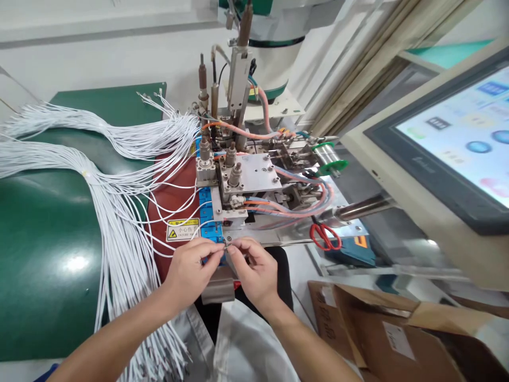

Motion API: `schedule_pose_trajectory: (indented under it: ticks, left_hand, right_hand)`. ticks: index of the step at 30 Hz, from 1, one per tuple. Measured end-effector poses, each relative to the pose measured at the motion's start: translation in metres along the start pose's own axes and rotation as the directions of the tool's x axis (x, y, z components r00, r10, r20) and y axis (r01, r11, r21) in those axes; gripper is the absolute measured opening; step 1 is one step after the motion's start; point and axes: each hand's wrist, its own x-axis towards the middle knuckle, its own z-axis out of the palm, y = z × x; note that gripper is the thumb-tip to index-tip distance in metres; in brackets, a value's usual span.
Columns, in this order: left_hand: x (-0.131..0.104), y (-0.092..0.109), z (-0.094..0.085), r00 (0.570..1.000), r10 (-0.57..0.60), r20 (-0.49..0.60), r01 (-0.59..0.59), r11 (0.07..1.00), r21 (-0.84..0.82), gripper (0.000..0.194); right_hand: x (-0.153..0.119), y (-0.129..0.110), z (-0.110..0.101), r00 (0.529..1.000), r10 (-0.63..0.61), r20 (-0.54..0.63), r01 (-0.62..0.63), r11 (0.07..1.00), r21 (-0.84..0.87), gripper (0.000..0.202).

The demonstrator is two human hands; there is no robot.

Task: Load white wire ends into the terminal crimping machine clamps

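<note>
My left hand (190,270) is closed in a pinch at the near end of the machine, on a white cable (161,245) that runs in from the left. Fingertip to fingertip with it, my right hand (254,269) also pinches at the cable's small end, whose details the fingers mostly hide. Just beyond both hands lies a row of blue clamp blocks (210,232) with several white cables laid across it. A large bundle of white cables (115,233) hangs over the table's front edge, left of my hands.
The machine's metal plate (254,172) and hoses stand ahead. A solder wire spool (329,158) and red-handled scissors (325,236) are to the right. A touchscreen (457,127) juts in at right, above cardboard boxes (382,329). A green mat (47,254) covers the left table.
</note>
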Motion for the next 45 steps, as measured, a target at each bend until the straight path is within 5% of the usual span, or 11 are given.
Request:
schedule_pose_trajectory:
  ticks: [4, 12, 23, 32, 35, 41, 45]
  left_hand:
    - [-0.001, -0.002, 0.002, 1.0, 0.031, -0.005, -0.031, 0.999, 0.011, 0.014]
    - [-0.001, 0.003, 0.001, 0.986, -0.168, 0.006, 0.168, 0.982, -0.089, 0.01]
    - [-0.007, -0.003, 0.007, 0.96, -0.28, 0.0, 0.274, 0.936, -0.219, 0.012]
    - [-0.003, 0.0, 0.001, 0.96, -0.255, 0.112, 0.271, 0.948, -0.167, 0.012]
    - [-0.004, 0.0, 0.004, 0.962, -0.264, 0.072, 0.273, 0.948, -0.162, 0.011]
    - [-0.007, -0.001, 0.009, 0.967, -0.255, -0.019, 0.25, 0.957, -0.149, 0.013]
    - [-0.008, -0.002, 0.01, 0.966, -0.259, -0.007, 0.255, 0.954, -0.155, 0.013]
  right_hand:
    - [0.003, -0.004, -0.001, 1.0, 0.022, 0.022, -0.021, 0.999, -0.034, 0.008]
    - [-0.001, -0.001, 0.011, 0.972, 0.234, -0.006, -0.227, 0.947, 0.229, 0.008]
    - [-0.001, 0.0, 0.018, 0.982, 0.185, -0.036, -0.172, 0.957, 0.234, 0.009]
    - [0.007, 0.0, 0.008, 0.998, 0.057, 0.038, -0.058, 0.998, 0.022, 0.01]
    - [0.006, -0.002, 0.009, 0.997, 0.074, 0.005, -0.074, 0.997, -0.017, 0.011]
    - [0.0, -0.001, 0.021, 0.975, 0.222, -0.017, -0.215, 0.959, 0.182, 0.012]
    - [0.002, 0.001, 0.019, 0.992, 0.115, -0.043, -0.112, 0.992, 0.066, 0.012]
